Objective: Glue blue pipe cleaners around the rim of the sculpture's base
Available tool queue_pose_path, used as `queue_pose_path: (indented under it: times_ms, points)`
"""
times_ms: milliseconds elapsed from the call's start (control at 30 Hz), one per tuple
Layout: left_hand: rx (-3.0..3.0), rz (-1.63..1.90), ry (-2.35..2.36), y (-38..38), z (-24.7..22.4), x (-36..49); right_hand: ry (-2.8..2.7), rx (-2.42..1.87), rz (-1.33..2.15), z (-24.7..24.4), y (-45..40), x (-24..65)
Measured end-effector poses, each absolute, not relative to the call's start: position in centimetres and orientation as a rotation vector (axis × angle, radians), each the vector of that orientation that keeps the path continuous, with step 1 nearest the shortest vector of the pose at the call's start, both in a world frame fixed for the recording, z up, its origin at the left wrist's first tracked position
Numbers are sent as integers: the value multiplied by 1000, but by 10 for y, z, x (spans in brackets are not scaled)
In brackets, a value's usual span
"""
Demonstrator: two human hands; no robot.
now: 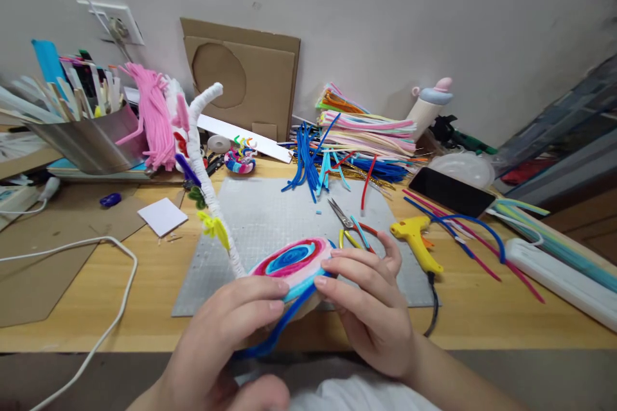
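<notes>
A round disc (295, 264) coiled from blue, red, pink and light blue pipe cleaners is held tilted near the table's front edge. My left hand (236, 327) grips its left front rim, fingers on top. On the right rim, my right hand (371, 302) presses with its fingertips. A dark blue pipe cleaner (289, 316) runs along the disc's front edge and hangs down toward my left hand. Rising at the disc's left is a white wrapped stem (200, 164) with yellow, green, purple, red and pink pieces on it.
Scissors (344, 218) and a yellow glue gun (417, 241) lie to the right, near a black phone (450, 191). Pipe cleaner bundles (366, 135) fill the back. A grey cutting mat (270, 205) lies beneath. A metal holder (96, 141) and white cable (130, 282) are left.
</notes>
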State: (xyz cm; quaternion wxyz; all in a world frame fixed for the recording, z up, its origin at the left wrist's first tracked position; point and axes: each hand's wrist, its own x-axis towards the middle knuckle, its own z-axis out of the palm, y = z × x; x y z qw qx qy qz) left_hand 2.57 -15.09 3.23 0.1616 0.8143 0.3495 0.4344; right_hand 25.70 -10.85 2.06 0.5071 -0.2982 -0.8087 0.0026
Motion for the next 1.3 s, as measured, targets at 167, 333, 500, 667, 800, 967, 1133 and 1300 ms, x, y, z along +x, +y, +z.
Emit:
queue_pose_path:
  times_ms: [167, 333, 500, 667, 800, 967, 1133, 1300]
  points:
    - [2266, 1316, 978, -151, 18, 12, -1937, -744, 60, 18, -106, 261]
    - [2362, 1515, 1241, -143, -7, 13, -1955, -734, 76, 15, -105, 265]
    - [2455, 1398, 1362, -137, -14, 14, -1989, -713, 89, 11, -105, 269]
    - [2645, 1453, 1317, -142, 0, 8, -1972, -695, 152, 7, -107, 269]
    - [2746, 1339, 1351, -152, 19, 1, -1958, -691, 248, 1, -111, 267]
    - [2890, 1172, 1335, -166, 29, -6, -1993, -703, 348, -6, -116, 260]
    - [2974, 1136, 1340, -166, 28, -4, -2067, -845, 291, -4, -114, 268]
    - [2960, 1093, 1352, -161, 32, -3, -1626, -1293, -87, 7, -96, 334]
